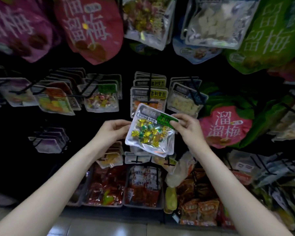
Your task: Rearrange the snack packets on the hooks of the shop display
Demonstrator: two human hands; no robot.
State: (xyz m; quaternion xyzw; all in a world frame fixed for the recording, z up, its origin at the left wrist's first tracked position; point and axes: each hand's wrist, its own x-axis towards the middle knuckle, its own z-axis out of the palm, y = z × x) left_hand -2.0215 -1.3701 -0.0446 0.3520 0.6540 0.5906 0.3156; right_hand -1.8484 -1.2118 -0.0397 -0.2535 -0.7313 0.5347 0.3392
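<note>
A clear snack packet (150,132) full of yellow and green wrapped candies, with a green label at its top right, is held up in front of the display. My left hand (114,130) grips its left edge. My right hand (186,126) pinches its top right corner at the green label. Just behind it, a row of packets with a yellow label (157,94) hangs on a black hook (150,82). A matching candy packet row (100,97) hangs to the left.
Big pink bags (92,28) and a green bag (269,36) hang overhead, and another pink bag (225,126) hangs at the right. Bins of red packets (106,186) stand below. Hooks with packets (49,140) jut out at the lower left. Pale floor (99,227) lies underneath.
</note>
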